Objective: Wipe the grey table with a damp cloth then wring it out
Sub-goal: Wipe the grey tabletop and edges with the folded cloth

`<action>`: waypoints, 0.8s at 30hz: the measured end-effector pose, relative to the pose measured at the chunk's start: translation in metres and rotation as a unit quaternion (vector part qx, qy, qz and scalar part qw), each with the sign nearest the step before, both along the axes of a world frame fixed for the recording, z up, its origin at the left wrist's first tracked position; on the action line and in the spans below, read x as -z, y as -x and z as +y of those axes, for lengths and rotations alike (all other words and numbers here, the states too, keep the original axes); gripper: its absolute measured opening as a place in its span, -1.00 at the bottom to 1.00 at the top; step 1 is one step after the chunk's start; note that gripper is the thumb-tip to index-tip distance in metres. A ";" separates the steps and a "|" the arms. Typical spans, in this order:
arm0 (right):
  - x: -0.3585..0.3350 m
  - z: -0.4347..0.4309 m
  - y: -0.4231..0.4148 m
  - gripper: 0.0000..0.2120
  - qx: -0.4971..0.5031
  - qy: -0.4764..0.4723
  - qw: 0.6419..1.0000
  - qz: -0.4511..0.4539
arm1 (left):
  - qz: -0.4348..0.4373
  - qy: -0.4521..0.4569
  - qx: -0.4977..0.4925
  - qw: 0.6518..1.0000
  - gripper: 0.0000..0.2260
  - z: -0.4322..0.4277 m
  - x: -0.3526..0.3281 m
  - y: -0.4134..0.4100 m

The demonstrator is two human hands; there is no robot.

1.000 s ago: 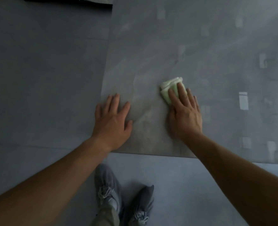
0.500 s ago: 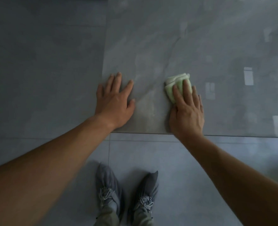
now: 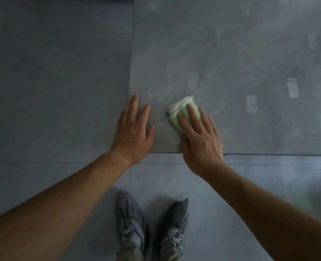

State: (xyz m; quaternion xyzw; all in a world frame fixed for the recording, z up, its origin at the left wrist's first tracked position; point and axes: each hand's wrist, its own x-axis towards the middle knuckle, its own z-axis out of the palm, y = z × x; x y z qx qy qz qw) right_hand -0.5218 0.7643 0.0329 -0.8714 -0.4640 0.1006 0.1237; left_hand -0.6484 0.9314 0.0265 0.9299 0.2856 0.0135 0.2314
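Note:
The grey table (image 3: pixel 221 53) fills the upper right, its near-left corner under my hands. A folded pale green cloth (image 3: pixel 181 110) lies on it close to the front edge. My right hand (image 3: pixel 199 136) presses flat on the cloth with straight fingers, covering its near half. My left hand (image 3: pixel 133 130) rests flat on the table's left corner, fingers straight and spread, a short gap from the cloth.
The table's left edge (image 3: pixel 131 63) and front edge (image 3: pixel 259 154) border a grey tiled floor (image 3: pixel 52 81). My two grey shoes (image 3: pixel 152 227) stand on the floor just below the front edge. Bright window reflections (image 3: pixel 292 87) show on the glossy tabletop.
My right hand has slid the cloth leftward toward my left hand, narrowing the gap. The left hand stays planted on the corner. The view has tilted down, showing more floor.

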 end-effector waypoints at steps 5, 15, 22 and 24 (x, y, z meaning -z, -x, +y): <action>0.008 0.003 -0.013 -0.52 -0.152 -0.006 0.988 -0.033 | -0.047 0.042 -0.013 0.998 -0.44 0.006 0.003 0.006; 0.013 0.054 -0.016 -0.55 -0.105 -0.049 0.992 -0.041 | -0.108 0.228 -0.091 0.963 -0.35 0.024 0.012 0.004; 0.007 0.070 -0.042 -0.55 -0.118 -0.035 0.992 -0.034 | -0.120 0.235 -0.082 0.961 -0.37 0.027 0.010 0.006; 0.006 0.075 -0.029 -0.54 -0.071 -0.038 0.996 -0.026 | -0.128 0.200 -0.076 0.968 -0.39 0.028 0.011 0.007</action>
